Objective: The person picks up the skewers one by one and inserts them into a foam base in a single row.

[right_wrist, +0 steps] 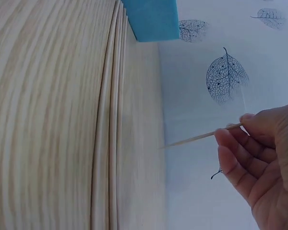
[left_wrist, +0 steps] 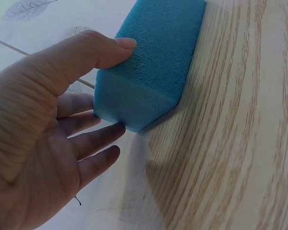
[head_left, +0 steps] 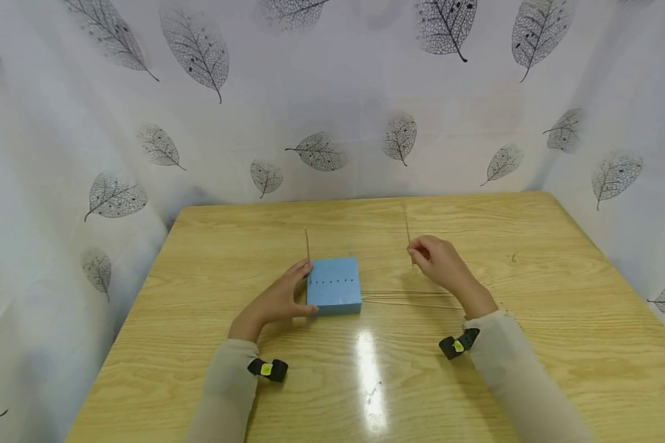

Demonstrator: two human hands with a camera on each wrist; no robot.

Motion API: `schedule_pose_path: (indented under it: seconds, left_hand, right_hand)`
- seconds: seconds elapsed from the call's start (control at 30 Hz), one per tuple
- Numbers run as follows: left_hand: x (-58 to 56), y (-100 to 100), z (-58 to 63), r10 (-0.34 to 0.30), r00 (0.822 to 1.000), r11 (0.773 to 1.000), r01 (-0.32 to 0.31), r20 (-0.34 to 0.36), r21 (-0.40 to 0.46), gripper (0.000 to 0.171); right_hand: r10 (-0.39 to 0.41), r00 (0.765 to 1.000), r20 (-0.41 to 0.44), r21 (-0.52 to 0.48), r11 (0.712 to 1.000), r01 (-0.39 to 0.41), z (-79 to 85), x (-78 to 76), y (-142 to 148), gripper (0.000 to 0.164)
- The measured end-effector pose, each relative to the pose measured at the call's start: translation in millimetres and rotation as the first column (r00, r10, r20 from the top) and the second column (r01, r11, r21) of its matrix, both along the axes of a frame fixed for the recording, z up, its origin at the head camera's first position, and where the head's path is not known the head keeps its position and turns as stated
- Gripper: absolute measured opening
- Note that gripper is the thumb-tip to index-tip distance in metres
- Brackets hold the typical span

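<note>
A blue foam block [head_left: 332, 294] lies on the table, with a row of small dark holes across its top. One thin wooden skewer [head_left: 307, 246] stands upright in the hole at the row's left end. My left hand [head_left: 277, 301] holds the block at its left side, thumb on the near face and fingers around the far left corner. To the right of the block, my right hand [head_left: 443, 266] pinches another wooden skewer [right_wrist: 194, 139] between thumb and fingertips. That skewer is raised over the table, its pointed end downward.
Several more skewers [right_wrist: 114, 124] lie side by side on the wooden table [head_left: 199, 369], running right from beside the block under my right hand. A white curtain [head_left: 360, 92] with a leaf print hangs behind the table and at both sides.
</note>
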State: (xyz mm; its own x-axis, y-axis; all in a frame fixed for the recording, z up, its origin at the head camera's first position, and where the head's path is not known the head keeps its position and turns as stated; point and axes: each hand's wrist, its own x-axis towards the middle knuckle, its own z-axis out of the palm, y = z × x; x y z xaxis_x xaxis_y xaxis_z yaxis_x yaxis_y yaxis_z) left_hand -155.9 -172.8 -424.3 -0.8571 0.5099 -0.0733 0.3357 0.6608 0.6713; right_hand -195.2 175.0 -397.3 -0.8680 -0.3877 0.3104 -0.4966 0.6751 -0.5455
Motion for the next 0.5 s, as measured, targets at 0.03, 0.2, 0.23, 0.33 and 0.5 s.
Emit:
schedule_pose_path:
  seconds: [0.03, 0.2, 0.23, 0.33, 0.5]
  left_hand:
    - [0.0, 0.2, 0.1, -0.001, 1.000, 1.000, 0.001, -0.001, 0.001, 0.095]
    - [-0.1, 0.6, 0.4, -0.004, 1.000, 1.000, 0.004, -0.004, 0.000, 0.095]
    - [-0.2, 0.7, 0.5, -0.004, 1.000, 1.000, 0.004, -0.004, -0.001, 0.095]
    - [-0.2, 0.4, 0.9, -0.004, 1.000, 1.000, 0.004, -0.001, 0.000, 0.095]
    - [0.5, 0.0, 1.9, -0.002, 1.000, 1.000, 0.002, 0.001, 0.002, 0.095]
  right_hand:
    - [-0.007, 1.000, -0.001, -0.011, 1.000, 0.007, 0.8, 0.1, -1.5, 0.009]
    - [-0.014, 1.000, -0.025, -0.064, 0.998, 0.012, 3.0, 0.3, -7.1, 0.007]
    - [-0.010, 0.999, -0.036, -0.071, 0.997, 0.008, 3.2, 0.2, -8.2, 0.007]
    - [0.006, 0.998, -0.063, -0.092, 0.996, -0.012, 4.6, 0.4, -11.9, 0.005]
    - [0.040, 0.995, -0.093, -0.116, 0.992, -0.051, 8.2, 0.1, -20.0, 0.004]
